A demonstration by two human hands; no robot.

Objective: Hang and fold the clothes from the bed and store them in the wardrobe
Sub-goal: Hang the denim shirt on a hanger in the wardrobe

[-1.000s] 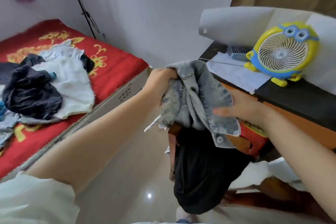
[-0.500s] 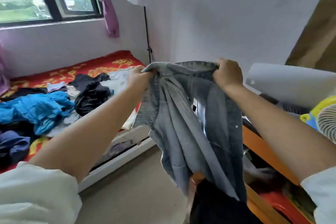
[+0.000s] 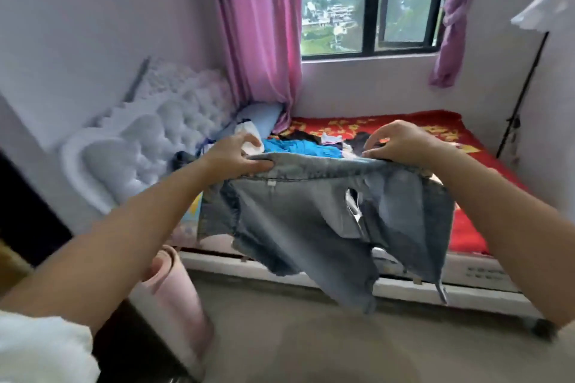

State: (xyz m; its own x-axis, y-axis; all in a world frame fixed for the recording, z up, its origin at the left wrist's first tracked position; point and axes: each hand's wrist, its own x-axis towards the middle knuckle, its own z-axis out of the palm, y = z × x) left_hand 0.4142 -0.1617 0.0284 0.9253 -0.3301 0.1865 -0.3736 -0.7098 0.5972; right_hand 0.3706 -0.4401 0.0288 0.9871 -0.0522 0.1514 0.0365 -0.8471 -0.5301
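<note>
Item: denim shorts [image 3: 326, 221], pale washed, frayed hems, held spread in the air at the waistband, above the floor [image 3: 311, 336] just in front of the bed [image 3: 466, 227]. Left hand [image 3: 231, 157] pinched the waistband's left end, its fingers [image 3: 258, 165] curled over the edge; right hand [image 3: 401, 144] pinched the right end likewise, so both were clenched on the cloth. Legs hung loose and uneven, one twisted. Step in hand, by judgement: squaring the garment for folding. To do it well, the waistband should be drawn taut and level, and the legs shaken straight before one side is laid over the other. Remaining clothes [image 3: 298, 146] lay heaped on the red bedcover beyond the hands. Surroundings: white tufted headboard [image 3: 149, 134] at left, pink curtain [image 3: 258, 40], window [image 3: 367, 0]. Open room: bare bedcover at right offered a flat laying surface; the bed's front edge [image 3: 311, 261] stood near the hanging hems, and a pink roll [image 3: 174, 289] stood close at lower left.
</note>
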